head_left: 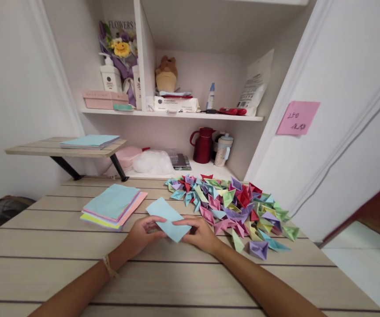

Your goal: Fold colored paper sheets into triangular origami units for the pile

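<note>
A light blue sheet of paper (164,211), a narrow rectangle in shape, is held just above the table between both hands. My left hand (143,235) pinches its left edge, thumb on top. From the other side my right hand (199,233) grips the lower right part, its thumb also on the upper face. The fingers beneath the paper are partly hidden. Left of the hands lies a stack of coloured paper (112,202) with a light blue sheet uppermost. A heap of folded paper boats (229,202) in many colours spreads to the right.
A small raised shelf (41,147) on black legs carries more blue paper (91,141). Behind the slatted table (143,281), a white cabinet holds a red jug (204,147), a tumbler (223,152) and a plastic bag (153,163). A pink note (298,117) hangs at right.
</note>
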Demonstrator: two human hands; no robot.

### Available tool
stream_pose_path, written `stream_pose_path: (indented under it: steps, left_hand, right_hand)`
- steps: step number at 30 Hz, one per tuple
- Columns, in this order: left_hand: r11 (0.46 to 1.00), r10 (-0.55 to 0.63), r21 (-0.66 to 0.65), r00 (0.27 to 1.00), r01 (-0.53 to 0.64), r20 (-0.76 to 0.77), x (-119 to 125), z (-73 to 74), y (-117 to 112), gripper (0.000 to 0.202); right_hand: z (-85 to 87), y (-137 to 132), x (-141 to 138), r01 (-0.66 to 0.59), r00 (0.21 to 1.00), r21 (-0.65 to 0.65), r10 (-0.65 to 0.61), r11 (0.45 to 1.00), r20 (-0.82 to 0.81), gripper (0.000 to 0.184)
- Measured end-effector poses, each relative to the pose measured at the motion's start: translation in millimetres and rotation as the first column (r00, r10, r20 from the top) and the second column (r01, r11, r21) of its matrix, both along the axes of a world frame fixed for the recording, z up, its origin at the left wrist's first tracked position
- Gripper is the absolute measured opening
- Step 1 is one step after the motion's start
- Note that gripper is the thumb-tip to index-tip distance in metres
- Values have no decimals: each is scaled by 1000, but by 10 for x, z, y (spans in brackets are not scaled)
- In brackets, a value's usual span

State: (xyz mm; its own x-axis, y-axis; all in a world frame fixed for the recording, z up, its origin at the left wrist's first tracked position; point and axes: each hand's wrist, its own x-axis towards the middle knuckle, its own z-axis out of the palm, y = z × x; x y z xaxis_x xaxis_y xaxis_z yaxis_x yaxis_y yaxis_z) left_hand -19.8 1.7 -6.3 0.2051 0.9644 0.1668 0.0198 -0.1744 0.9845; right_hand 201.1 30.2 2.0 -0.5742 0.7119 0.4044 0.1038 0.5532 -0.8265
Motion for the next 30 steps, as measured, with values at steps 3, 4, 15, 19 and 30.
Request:
stream_pose_path:
  steps: [3,4,15,19,30]
  left_hand:
    - [988,152,12,984,-151,-88,10,43,-18,17]
    - [982,188,20,976,-187,-113,17,59,-27,15]
    - [991,134,-47,968,-127,213,164,171,-101,87]
    - [997,-17,-72,979,32,203,204,81,-108,73]
    - [950,-250,-172,965,261,82,176,89,-154,45]
  right_hand:
    - [-33,28,-6,58,997,-12,-59,998,-55,21]
    - [-48,36,-11,76,994,-32,-78,997,-73,18]
    - [-134,59,-56,66,991,-252,-94,966,-100,26]
    - [-153,95,-46,133,980,-219,-161,967,-116,10]
    - [-55,62,-14,112,982,-81,-123,990,-146,26]
